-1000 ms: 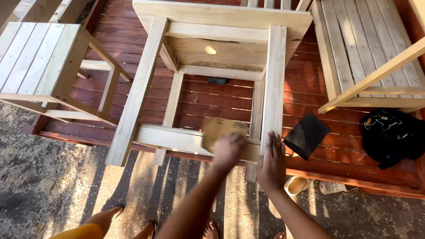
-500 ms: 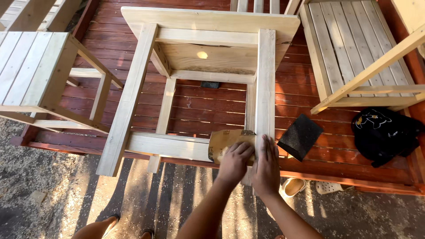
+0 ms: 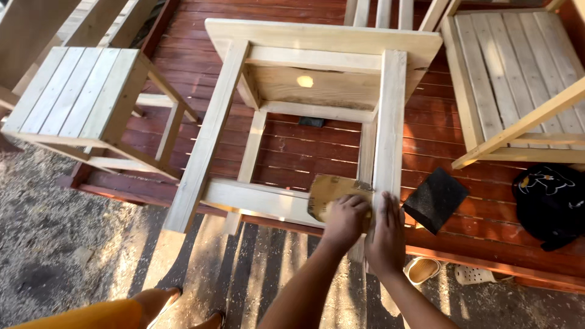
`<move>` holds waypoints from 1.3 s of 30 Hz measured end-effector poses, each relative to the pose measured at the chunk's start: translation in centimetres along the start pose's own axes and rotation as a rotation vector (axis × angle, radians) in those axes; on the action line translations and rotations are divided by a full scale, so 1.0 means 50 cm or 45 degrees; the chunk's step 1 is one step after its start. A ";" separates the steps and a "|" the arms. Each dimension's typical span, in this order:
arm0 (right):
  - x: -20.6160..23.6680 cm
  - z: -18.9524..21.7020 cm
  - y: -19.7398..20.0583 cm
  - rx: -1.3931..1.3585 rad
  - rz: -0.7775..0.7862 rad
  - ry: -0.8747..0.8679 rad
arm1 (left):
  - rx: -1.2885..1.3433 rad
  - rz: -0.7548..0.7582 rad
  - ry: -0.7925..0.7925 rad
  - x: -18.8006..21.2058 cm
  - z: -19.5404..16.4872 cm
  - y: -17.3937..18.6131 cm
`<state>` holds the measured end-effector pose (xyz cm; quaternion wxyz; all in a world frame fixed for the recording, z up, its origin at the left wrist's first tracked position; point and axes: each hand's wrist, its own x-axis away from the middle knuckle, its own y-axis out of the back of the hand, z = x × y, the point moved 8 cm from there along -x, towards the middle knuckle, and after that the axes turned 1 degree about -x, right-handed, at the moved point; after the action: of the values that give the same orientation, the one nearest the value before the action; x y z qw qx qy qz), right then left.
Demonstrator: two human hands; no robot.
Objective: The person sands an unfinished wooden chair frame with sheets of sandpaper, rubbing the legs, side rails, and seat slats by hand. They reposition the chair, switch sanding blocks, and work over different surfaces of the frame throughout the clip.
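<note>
A red-brown slatted wooden deck [image 3: 292, 152] fills the upper view, edged below by gravelly ground [image 3: 55, 244] strewn with pale sawdust and crossed by bars of strong sunlight. A pale slatted stool [image 3: 79, 97] stands at the left and another slatted wooden piece [image 3: 518, 73] at the right. Near it lie a black block [image 3: 436, 200], a dark bundle [image 3: 551, 204], perhaps cloth, and light sandals [image 3: 451, 272].

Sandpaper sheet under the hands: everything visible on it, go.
The sandpaper sheet is tan-brown, flat and roughly rectangular, with worn edges. It lies on the pale wooden table frame, at the joint of the lower rail and the leg. The left hand presses on its near edge; the right hand rests flat on the leg beside it.
</note>
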<state>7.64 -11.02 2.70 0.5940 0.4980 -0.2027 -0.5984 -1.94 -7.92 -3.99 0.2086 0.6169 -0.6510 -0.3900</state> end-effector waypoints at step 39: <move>0.011 -0.032 0.010 -0.371 -0.161 -0.106 | -0.269 -0.007 0.444 0.159 0.061 0.018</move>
<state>9.36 -11.09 2.26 0.6122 0.3932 -0.1065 -0.6776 -6.01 -14.92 -6.83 0.3809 0.6515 -0.5588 -0.3439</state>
